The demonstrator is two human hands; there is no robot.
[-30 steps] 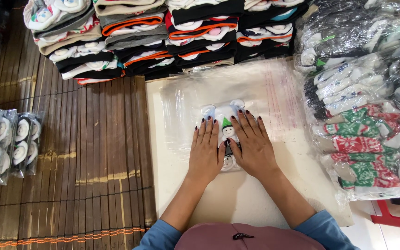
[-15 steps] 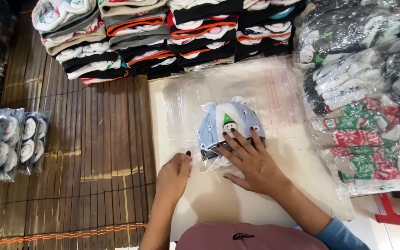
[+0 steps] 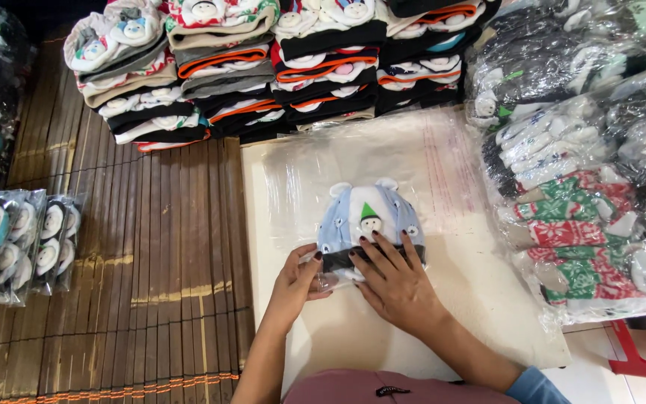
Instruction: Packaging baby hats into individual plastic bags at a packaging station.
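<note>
Baby cap [image 3: 368, 223]: pale blue, small ears, a bear face with a green cone, dark band at its near edge; it lies inside a clear plastic bag [image 3: 413, 161] on the white bench [image 3: 487, 299], near the middle.
Right hand [image 3: 396, 278]: flat and spread, fingertips pressing the cap's near band through the plastic; it grips nothing.
Left hand [image 3: 298, 278]: fingers curled, pinching the bag's near left corner just beside the cap.
Change: a second ago both hands lay flat on the cap, side by side; half a second ago the left hand was off to the near left. Now it has come back to the bag's edge, and the cap sits slightly farther up the bag. I judge the bag mouth is being handled.
Far: stacks of folded caps [image 3: 293, 52].
Right: bagged gloves and knitwear [image 3: 592, 187].
Left: bamboo mat [image 3: 151, 262], packed caps in a row [image 3: 16, 247].
</note>
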